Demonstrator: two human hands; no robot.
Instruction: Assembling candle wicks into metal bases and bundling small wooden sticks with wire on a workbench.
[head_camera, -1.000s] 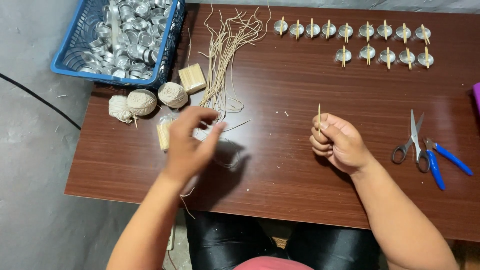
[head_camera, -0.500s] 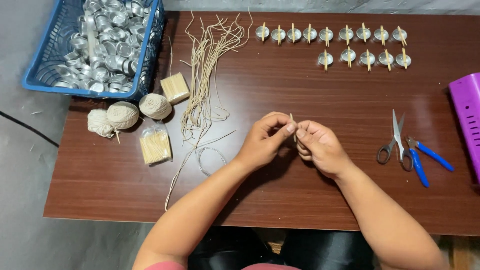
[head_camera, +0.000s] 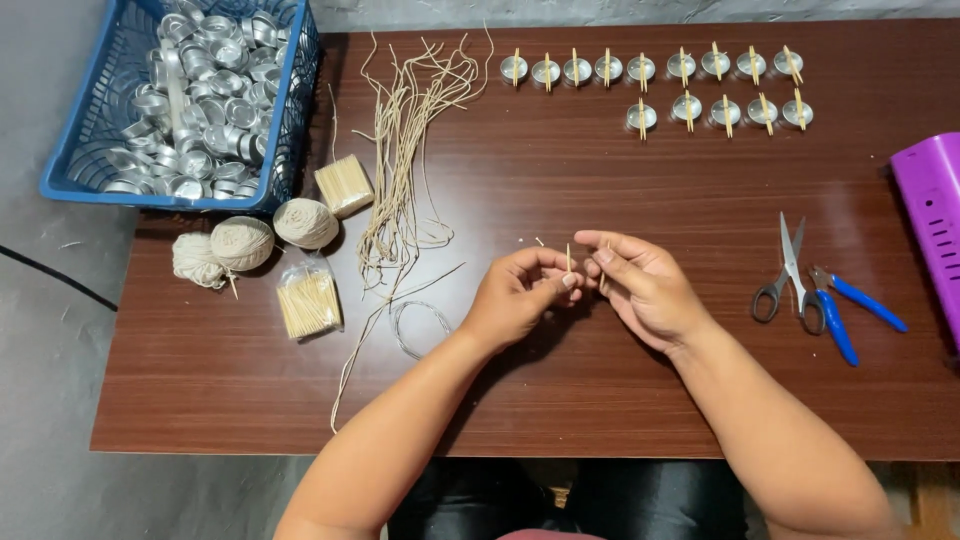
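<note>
My left hand (head_camera: 520, 295) and my right hand (head_camera: 645, 285) meet above the middle of the brown table (head_camera: 600, 400). Between their fingertips stands a thin wooden stick (head_camera: 569, 258), upright, pinched by the left thumb and fingers. The right fingertips touch it from the right, and a second thin sliver shows by the right fingers. A loose coil of thin wire (head_camera: 420, 325) lies on the table just left of my left hand. A bundle of pale wick strings (head_camera: 405, 160) fans out beyond it.
A blue basket (head_camera: 65, 165) of several small metal cups stands at the far left. Twine balls (head_camera: 270, 232), a stick block (head_camera: 343, 185) and a bag of sticks (head_camera: 308, 303) lie nearby. Cups with sticks (head_camera: 660, 85) line the far edge. Scissors (head_camera: 790, 270), blue pliers (head_camera: 850, 310) and a purple tray (head_camera: 930, 230) sit right.
My left hand came from the left over the wire coil to meet the right hand at the stick. The view has shifted, so the table now sits lower in frame.
</note>
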